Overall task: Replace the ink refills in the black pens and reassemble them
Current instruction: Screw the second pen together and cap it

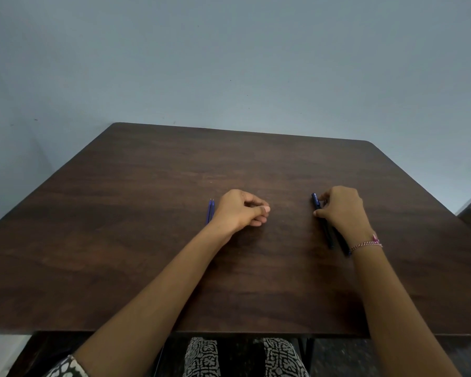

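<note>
Two black pens (327, 229) lie side by side on the dark wooden table (147, 240), right of centre, pointing away from me. My right hand (340, 210) rests on them, thumb and fingers closed around the upper part of the left pen; its palm hides the pens' middle. Two thin blue ink refills (210, 211) lie together left of centre, tips pointing away. My left hand (241, 209) rests on the table just right of the refills, fingers curled in with nothing visible in them, and it covers the refills' lower ends.
The table's far edge meets a plain blue-grey wall (229, 63). The near edge runs just above my lap in patterned cloth (242, 357). A thread bracelet (366, 244) circles my right wrist. Bare wood surrounds both hands.
</note>
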A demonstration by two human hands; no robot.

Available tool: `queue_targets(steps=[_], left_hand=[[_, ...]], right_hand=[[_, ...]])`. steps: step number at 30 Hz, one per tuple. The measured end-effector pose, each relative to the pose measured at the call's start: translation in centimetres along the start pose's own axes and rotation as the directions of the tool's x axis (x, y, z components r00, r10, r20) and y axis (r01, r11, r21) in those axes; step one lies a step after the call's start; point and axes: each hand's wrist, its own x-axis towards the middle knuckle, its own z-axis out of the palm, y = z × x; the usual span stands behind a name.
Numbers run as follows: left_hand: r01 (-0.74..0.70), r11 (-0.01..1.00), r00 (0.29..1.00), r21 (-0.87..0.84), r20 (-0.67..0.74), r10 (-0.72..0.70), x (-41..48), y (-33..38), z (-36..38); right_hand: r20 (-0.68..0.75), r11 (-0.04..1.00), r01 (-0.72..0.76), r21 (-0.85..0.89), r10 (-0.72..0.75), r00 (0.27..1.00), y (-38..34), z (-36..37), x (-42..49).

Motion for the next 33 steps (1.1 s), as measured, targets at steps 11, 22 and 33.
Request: queue_targets(steps=[11, 22, 33], left_hand=[[-0.011, 1.0, 1.0, 0.014, 0.001, 0.01, -0.16, -0.17, 0.05], [-0.015, 0.999, 1.0, 0.03, 0.005, 0.014, -0.41, -0.11, 0.07], [-0.014, 0.999, 1.0, 0.039, 0.017, 0.013, -0.38, -0.12, 0.11]], right_hand=[[-0.085, 0.996, -0.028, 0.085, 0.036, 0.996, 0.58, 0.43, -0.42], [-0.072, 0.989, -0.074, 0.125, 0.083, 0.994, 0.75, 0.35, -0.44], [-0.105, 0.981, -0.041, 0.189, 0.062, 0.993, 0.94, 0.19, -0.77]])
